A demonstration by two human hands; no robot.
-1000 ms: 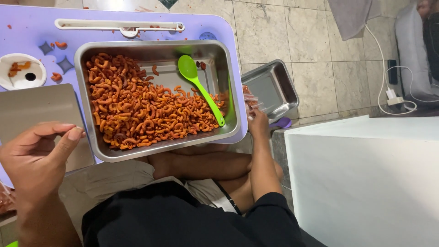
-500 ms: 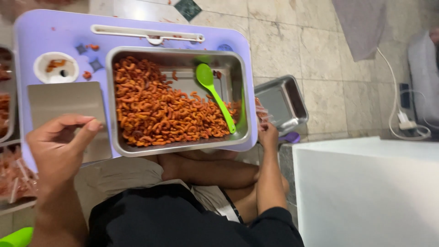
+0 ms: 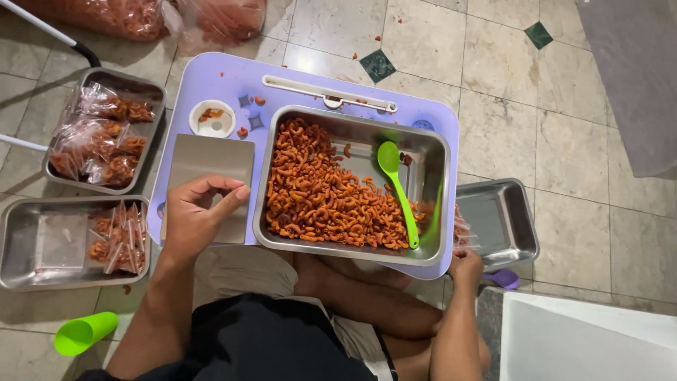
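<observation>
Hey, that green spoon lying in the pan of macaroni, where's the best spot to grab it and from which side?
Probably by the lower handle end of the green spoon, nearest the body, coming from above. The handle rests across the macaroni toward the steel pan's near rim, while the bowl end lies farther away.
</observation>
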